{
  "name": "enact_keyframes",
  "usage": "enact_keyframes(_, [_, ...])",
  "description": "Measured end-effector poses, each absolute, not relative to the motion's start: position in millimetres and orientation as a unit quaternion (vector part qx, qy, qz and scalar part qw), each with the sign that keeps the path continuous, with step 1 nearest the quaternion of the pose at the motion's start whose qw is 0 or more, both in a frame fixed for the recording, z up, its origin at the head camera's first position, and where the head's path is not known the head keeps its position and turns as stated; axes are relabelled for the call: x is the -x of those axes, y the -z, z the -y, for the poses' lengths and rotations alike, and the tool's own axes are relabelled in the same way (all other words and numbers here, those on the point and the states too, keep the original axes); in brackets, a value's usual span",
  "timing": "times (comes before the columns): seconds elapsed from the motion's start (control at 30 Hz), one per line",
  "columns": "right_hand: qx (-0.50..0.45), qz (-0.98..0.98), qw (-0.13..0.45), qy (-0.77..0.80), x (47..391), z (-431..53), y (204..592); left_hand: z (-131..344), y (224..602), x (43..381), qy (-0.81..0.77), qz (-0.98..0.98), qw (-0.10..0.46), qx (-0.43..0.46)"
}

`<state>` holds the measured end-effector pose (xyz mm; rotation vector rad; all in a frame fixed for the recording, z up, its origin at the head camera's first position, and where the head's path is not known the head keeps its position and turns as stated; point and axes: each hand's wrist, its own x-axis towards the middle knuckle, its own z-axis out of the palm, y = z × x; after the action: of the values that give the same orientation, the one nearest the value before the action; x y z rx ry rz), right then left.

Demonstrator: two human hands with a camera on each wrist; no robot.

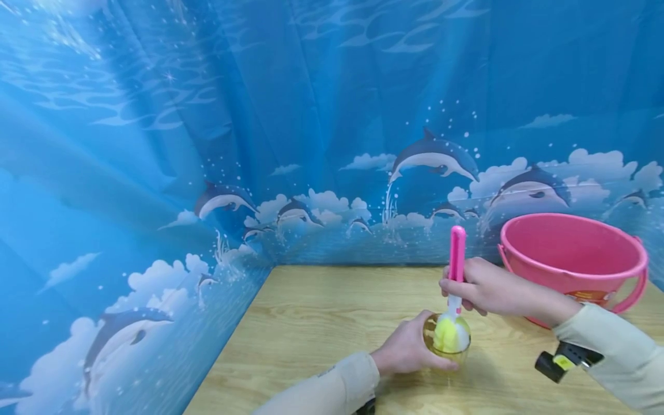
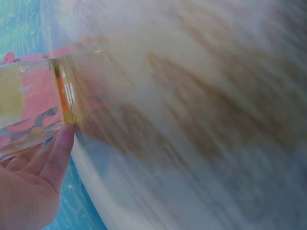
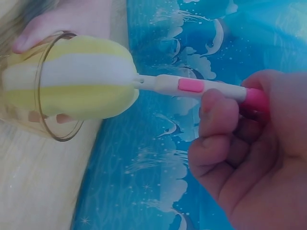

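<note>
From where I stand, a person's two hands work together over a pale wood-grain table [image 1: 311,323]. The left hand [image 1: 407,346] is wrapped around the side of a clear amber glass [image 1: 429,333], whose mouth faces up; I cannot tell whether its base touches the tabletop. The right hand [image 1: 482,285], apart from the left and just above the glass, has its fingers curled around the pink handle of a brush [image 1: 456,256]. The brush stands nearly upright, its yellow-and-white sponge head [image 1: 451,335] partly inside the glass and partly sticking out above the rim. Below the grip, the white stem carries a small pink button [image 3: 190,85]. Both arms wear pale sleeves [image 1: 353,374], and a black device [image 1: 552,366] with a yellow label is at the right wrist. Behind the right forearm, on the table's right side, is a large pink bucket [image 1: 550,282] with a pink carrying handle and an orange-red sticker [image 1: 591,296]. A blue sea-themed backdrop [image 1: 311,115] rises behind and to the left, printed with leaping dolphins [image 1: 434,158], white clouds and bubbles.
</note>
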<state>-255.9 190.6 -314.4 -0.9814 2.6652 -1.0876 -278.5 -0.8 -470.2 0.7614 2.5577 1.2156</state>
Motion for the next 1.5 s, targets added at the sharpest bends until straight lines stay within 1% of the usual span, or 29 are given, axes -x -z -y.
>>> enact_keyframes(0.13, [0.31, -0.878, 0.054, 0.36, 258, -193, 318, 1, 471, 279, -0.416, -0.866, 0.107, -0.256])
enact_keyframes(0.37, [0.307, -0.872, 0.05, 0.378, 262, -194, 323, 1, 473, 280, -0.402, -0.871, 0.078, -0.27])
enact_keyframes(0.53, [0.301, -0.866, 0.05, 0.396, 263, -192, 326, 1, 472, 280, -0.399, -0.872, 0.071, -0.276])
enact_keyframes(0.87, [0.26, -0.863, 0.051, 0.43, 262, -190, 329, 1, 473, 279, -0.396, -0.871, 0.061, -0.285])
enact_keyframes(1.27, [0.226, -0.868, 0.008, 0.442, 258, -190, 337, 0, 474, 279, -0.393, -0.865, 0.049, -0.309])
enact_keyframes(1.5, [0.207, -0.888, -0.019, 0.411, 253, -190, 337, 0, 476, 280, -0.389, -0.864, 0.035, -0.319])
